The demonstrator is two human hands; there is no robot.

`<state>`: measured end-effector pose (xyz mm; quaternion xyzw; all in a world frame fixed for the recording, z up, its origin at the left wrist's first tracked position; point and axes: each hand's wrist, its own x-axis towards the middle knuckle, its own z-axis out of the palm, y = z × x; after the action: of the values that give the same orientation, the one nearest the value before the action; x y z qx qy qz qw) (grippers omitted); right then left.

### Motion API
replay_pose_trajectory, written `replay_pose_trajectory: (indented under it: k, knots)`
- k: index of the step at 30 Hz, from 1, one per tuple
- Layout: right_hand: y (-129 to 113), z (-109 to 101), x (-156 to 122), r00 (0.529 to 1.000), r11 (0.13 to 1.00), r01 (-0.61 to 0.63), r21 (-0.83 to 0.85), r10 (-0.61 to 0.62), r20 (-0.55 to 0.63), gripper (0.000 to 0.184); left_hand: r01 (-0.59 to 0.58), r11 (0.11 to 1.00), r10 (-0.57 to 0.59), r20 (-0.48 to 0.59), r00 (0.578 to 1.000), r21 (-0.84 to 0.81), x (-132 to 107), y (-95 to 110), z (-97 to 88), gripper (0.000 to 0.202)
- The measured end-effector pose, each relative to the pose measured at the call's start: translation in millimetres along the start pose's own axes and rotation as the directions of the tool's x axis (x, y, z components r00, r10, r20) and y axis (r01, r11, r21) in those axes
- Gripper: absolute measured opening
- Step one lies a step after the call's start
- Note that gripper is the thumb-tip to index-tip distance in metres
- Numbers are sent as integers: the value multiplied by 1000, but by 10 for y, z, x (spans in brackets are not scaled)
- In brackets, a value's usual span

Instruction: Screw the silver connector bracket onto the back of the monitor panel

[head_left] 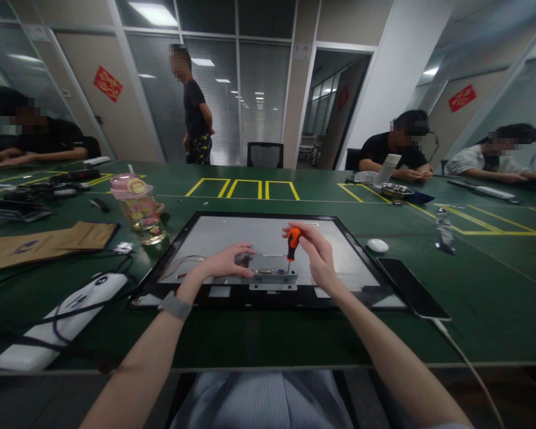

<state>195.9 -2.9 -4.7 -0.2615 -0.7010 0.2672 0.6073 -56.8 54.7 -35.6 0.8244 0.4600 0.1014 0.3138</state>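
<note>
A large flat display panel (232,232) with a black frame lies on the table, its grey back facing up. On its near side sits a metal bracket (273,286) carrying a small board with connectors. My left hand (226,262) grips the bracket's left end, thumb in front and fingers behind. My right hand (320,257) holds an orange and black screwdriver (293,238) upright, fingers around the handle. The shaft points down at the bracket's right part; whether the tip sits in a screw is too small to tell. A thin cable (178,260) runs across the panel, left of the bracket.
Left of the panel are a pink-lidded bottle (138,208), a brown paper envelope (40,244) and a white power strip (67,322) with black cables. At right lie a white mouse (377,245) and a phone (413,289) on a charging cable. Several people are across the table.
</note>
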Motion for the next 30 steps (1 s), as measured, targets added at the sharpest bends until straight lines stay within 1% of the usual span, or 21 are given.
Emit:
replay_pose_trajectory:
  k: [2,4,7,10,12,13,15,17,19,21,23,26,30]
  knots:
    - [-1,-5,5,998,997,39,-61,-36,43,30,-5,1000,5,-1,1000,-2,2,-4,2,71]
    - [-7,0,14,995,980,98,-172,-94,33,29,-10,1000,10,-1,1000,-6,4,-4,4,70]
    - [-19,16,23,984,931,179,-318,-177,34,28,-12,1000,12,-5,1000,-6,5,1,8,69]
    - [-10,23,10,980,913,200,-355,-185,76,32,-16,1000,16,-9,1000,-2,3,2,12,69]
    - [8,24,-8,983,922,185,-341,-177,57,33,-24,1000,24,-9,1000,3,2,1,10,69]
    - [18,26,-18,984,928,172,-329,-175,23,33,-25,1000,25,-7,1000,4,1,1,8,69]
    - [35,40,-36,983,950,134,-281,-164,-85,32,-22,1000,22,-1,1000,6,-1,4,3,70]
    - [46,71,-49,972,978,92,-185,-129,-197,30,-22,1000,22,1,1000,6,-2,9,-2,70]
    - [53,120,-60,964,996,60,-60,-73,-254,29,-28,1000,28,0,1000,5,-2,11,-3,70]
    - [64,173,-74,969,999,37,37,-27,-245,28,-28,1000,28,-1,1000,1,0,9,-1,70]
    - [80,218,-91,977,996,13,85,6,-214,28,-27,1000,27,-3,1000,1,3,3,4,70]
    - [111,256,-118,984,993,-30,111,48,-172,28,-33,999,33,-11,999,1,8,-12,10,69]
    - [141,269,-142,986,992,-62,106,77,-148,28,-30,999,30,-10,1000,-15,14,-25,13,71]
